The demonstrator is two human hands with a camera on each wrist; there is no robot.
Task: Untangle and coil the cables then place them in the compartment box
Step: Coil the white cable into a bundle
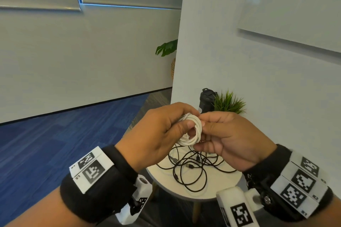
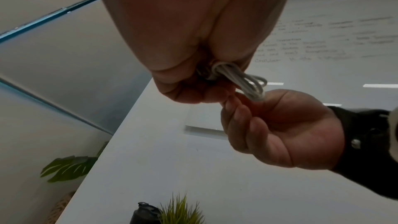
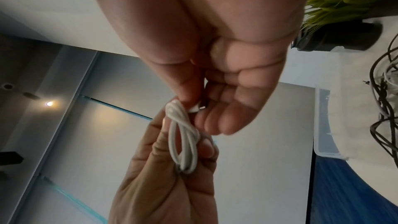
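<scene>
your left hand (image 1: 156, 134) grips the white cable (image 1: 191, 131) coil at centre frame so loops stay stacked while your right hand (image 1: 227, 138) pinches its end, above the black cables (image 1: 191, 169) on the surface (image 1: 221, 184).

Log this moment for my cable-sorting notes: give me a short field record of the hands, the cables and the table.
left hand: grips the white cable coil
right hand: pinches the coil's other side and its plug end
white cable: wound in loops, held above the table
black cables: tangled, loose on the round table
compartment box: clear, on the table, seen only by the right wrist camera
nearby: small green plant, dark bottle
</scene>
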